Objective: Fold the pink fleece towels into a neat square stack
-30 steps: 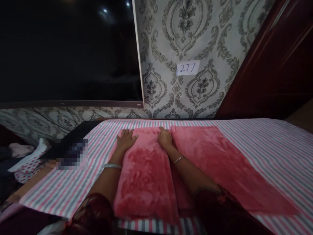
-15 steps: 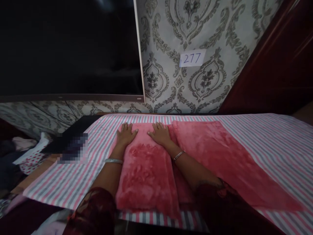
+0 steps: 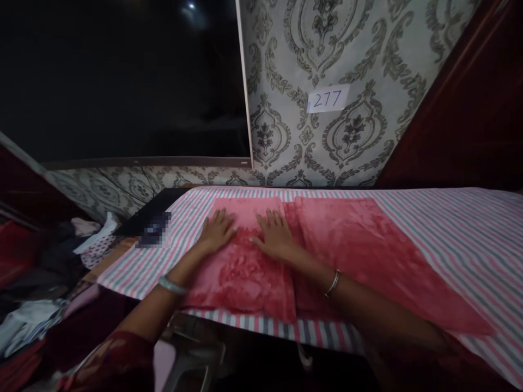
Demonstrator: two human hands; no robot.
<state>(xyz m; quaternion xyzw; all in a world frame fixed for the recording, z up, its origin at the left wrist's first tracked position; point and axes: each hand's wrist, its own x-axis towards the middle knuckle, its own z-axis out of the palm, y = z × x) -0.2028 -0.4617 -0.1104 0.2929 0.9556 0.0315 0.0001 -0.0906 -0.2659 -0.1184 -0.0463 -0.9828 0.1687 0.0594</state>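
A plush pink-red blanket lies partly folded on a striped cloth. Its left side is folded over into a narrow panel, with a lower strip between that panel and the wide right part. My left hand rests palm down on the left panel, fingers spread and pointing away from me. Beside it, my right hand lies flat on the same panel near its right edge, fingers also spread. Neither hand grasps the fabric.
A large dark television hangs over the table's left side. Patterned wallpaper carries a paper marked 277. Piled clothes lie at lower left, and a grey stool stands below the front edge. A dark red panel slants at right.
Both hands have slid toward me over the left panel, away from its far edge. They remain flat. The camera view has turned slightly left, showing more of the clothes and the stool.
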